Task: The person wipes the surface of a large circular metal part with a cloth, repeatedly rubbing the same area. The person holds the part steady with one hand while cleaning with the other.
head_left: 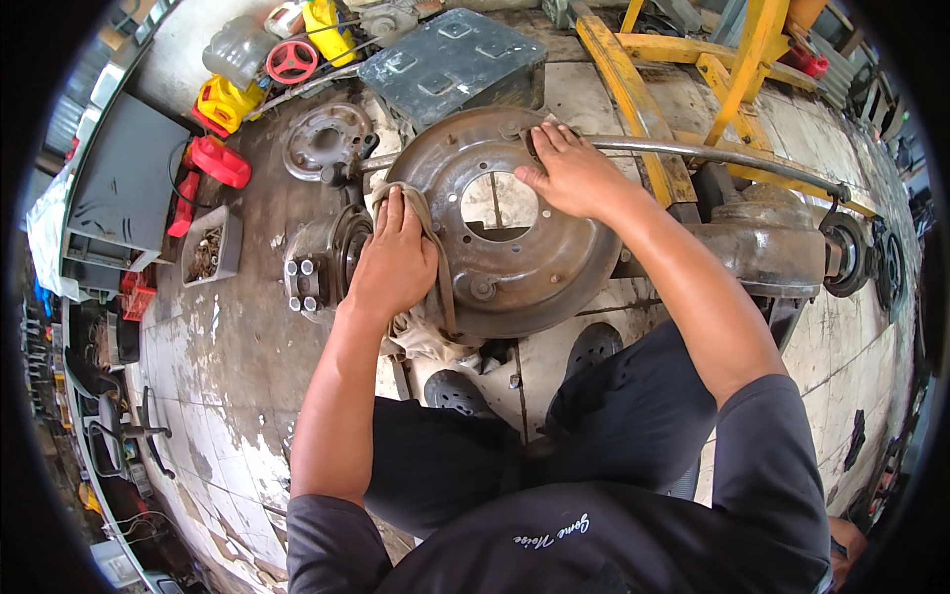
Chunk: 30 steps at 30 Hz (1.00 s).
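A large round, brown metal brake backing plate point(584, 262) with a big centre hole stands tilted in front of me. My left hand point(394, 262) presses a grey-brown rag point(440, 287) at the plate's left edge, its fingers together and straight on the cloth. The rag's lower folds hang beneath that hand. Across the plate's upper right part my right hand point(574, 173) lies flat, thumb apart and nearest the centre hole. A small brownish piece shows at its fingertips; I cannot tell what it is. Left of the rag sits a metal hub point(315, 262) with several bright studs.
A dark metal box point(450, 64) stands behind the plate. Yellow steel frame beams point(623, 89) and an axle housing point(767, 238) lie to the right. On the left are a round drum-like part point(327, 142), a bin of small hardware point(213, 247) and red containers point(218, 160).
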Available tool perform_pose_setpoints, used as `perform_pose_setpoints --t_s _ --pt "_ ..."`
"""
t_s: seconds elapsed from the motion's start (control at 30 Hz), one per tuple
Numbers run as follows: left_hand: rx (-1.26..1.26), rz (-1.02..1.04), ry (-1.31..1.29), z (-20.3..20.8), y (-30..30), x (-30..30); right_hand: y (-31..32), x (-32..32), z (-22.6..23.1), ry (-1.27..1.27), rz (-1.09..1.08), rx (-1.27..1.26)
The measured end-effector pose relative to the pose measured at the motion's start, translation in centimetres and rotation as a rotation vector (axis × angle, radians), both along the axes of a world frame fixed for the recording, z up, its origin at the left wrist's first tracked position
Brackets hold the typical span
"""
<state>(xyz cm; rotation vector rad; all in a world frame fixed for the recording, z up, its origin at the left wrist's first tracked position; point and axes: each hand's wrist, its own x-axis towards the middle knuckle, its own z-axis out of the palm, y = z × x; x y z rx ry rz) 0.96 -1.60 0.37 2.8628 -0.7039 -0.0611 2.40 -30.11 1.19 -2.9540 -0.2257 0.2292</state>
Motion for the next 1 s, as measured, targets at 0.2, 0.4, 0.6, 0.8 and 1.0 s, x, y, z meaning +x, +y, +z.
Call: perform_pose_setpoints --t_s 0.2,0.4,0.6,0.8,1.0 --pt "-0.003 0.011 0.027 0.6 -0.3 -0.2 -0.1 -0.3 -0.4 -0.021 0.038 0.012" --pt "-0.022 0.02 0.038 0.7 -0.3 -0.3 -0.1 0.5 -0.5 -0.04 0.022 0.049" --pt "-0.007 0.023 0.04 0.7 -0.5 -0.3 0.8 0.8 -0.8 -0.072 -0.016 -0.041" --pt "-0.005 0.017 0.026 0.8 -0.4 -0.4 -0.3 0.4 -0.9 -0.132 0.012 -0.049" --pt "0.004 0.031 0.05 0.8 -0.2 -0.3 -0.2 0.7 -0.3 -0.064 0.026 -0.034"
